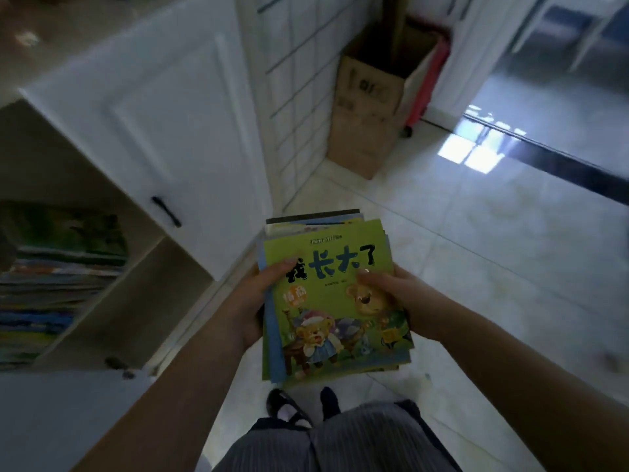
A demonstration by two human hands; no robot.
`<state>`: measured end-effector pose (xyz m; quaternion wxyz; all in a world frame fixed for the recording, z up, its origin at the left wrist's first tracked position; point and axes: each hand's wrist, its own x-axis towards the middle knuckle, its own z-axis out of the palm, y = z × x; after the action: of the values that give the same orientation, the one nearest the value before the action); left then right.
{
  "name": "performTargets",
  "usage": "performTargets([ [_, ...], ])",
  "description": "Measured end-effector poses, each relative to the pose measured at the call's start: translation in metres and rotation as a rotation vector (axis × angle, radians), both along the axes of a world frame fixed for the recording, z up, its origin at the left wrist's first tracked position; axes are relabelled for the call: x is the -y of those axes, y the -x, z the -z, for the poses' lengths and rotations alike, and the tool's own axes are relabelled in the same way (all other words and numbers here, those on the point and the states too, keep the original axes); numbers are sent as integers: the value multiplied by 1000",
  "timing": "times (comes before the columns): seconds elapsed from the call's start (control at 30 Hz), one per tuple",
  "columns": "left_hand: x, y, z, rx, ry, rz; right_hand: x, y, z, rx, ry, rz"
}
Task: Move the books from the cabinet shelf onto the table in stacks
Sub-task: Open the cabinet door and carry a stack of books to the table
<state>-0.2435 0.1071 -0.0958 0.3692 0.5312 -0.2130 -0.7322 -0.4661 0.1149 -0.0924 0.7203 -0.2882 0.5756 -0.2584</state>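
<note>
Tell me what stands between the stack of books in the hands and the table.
Cannot say: no table shows in this view. Both the left hand and right hand grip the stack of books above bare floor tiles; the open cabinet door stands close on the left.

Both hands hold a stack of picture books (335, 301) above the tiled floor (476, 250), the left hand (253, 301) gripping its left edge and the right hand (394, 294) its right. More books (58, 284) lie piled on the open cabinet shelf (143, 301) at left, beside a white cabinet door (153, 114). A cardboard box (367, 107) stands by the wall.
</note>
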Motion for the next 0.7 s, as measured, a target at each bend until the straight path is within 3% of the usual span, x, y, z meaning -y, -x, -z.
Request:
performTargets([
  [0.27, -11, 200, -9, 2, -29, 340, -89, 168, -5, -70, 97, 414],
  [0.53, -64, 398, -23, 50, -50, 672, -200, 343, -18, -125, 128, 527],
  [0.7, -100, 484, -29, 100, -14, 840, -262, 407, -11, -139, 152, 693],
])
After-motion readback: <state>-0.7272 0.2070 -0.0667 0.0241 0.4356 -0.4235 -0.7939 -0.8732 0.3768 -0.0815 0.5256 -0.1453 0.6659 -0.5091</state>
